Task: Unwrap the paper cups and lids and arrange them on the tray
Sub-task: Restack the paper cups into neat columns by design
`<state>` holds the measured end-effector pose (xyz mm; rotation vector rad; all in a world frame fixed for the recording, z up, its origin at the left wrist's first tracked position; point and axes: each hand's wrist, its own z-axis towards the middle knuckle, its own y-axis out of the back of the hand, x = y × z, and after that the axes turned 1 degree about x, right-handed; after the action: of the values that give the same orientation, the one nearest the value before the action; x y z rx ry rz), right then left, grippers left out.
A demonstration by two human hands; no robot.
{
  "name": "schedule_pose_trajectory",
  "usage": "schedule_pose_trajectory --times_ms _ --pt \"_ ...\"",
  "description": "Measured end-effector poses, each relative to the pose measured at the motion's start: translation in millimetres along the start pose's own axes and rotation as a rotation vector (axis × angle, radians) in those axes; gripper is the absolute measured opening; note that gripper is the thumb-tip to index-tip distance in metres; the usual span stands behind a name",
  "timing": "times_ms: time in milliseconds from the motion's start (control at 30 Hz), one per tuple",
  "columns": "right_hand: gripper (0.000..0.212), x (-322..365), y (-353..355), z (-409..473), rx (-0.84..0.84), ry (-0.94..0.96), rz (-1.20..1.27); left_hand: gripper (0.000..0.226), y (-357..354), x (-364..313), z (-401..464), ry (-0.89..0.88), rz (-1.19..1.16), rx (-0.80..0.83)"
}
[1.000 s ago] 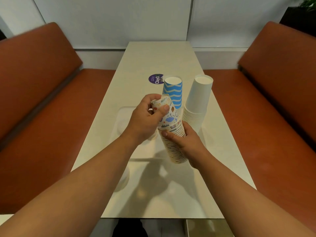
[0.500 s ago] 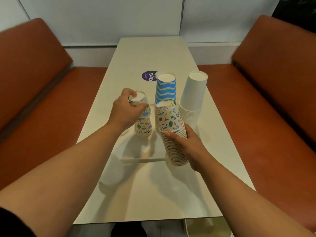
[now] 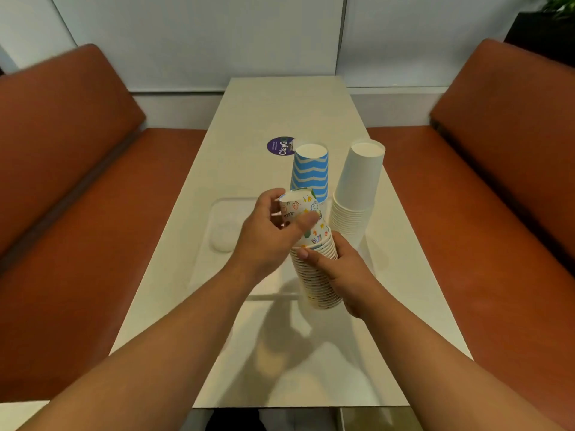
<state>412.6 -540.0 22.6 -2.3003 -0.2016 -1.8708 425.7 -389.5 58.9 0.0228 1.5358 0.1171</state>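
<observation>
Hands around patterned cup stack, above tray.

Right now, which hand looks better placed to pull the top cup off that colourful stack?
The left hand, probably: its fingers already curl round the top cup. The right hand grips the patterned stack lower down, steadying it above the tray.

1. A long cream worktop runs away to a pale panelled wall.
2. Rust-brown padded benches flank it on both sides.
3. A dark planter stands in the far right corner.
</observation>
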Motion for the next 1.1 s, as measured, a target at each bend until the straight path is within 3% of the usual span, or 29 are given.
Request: schedule_pose_trajectory --times_ms 33,167,467,733,1100 --pt "0.062 1 -1 -1 0.012 0.008 -0.005 0.055 -3 2 -1 0.032 -0.02 0.034" --pt "0.05 0 -1 -3 0.026 0.009 -0.016 0.05 -2 0 -1 0.027 -0.102 -0.02" --pt "0.067 -7 3 2 -0.027 -0.005 -0.026 0.049 8 -23 19 -0.108 -0.144 -0.162" --pt "0.068 -5 1 3 -0.035 0.018 -0.001 0.055 3 -19 16 -0.042 -0.063 -0.008" --pt "0.063 1 -2 6 -0.006 0.056 -0.041 0.06 0 -12 6 -0.079 -0.094 -0.102"
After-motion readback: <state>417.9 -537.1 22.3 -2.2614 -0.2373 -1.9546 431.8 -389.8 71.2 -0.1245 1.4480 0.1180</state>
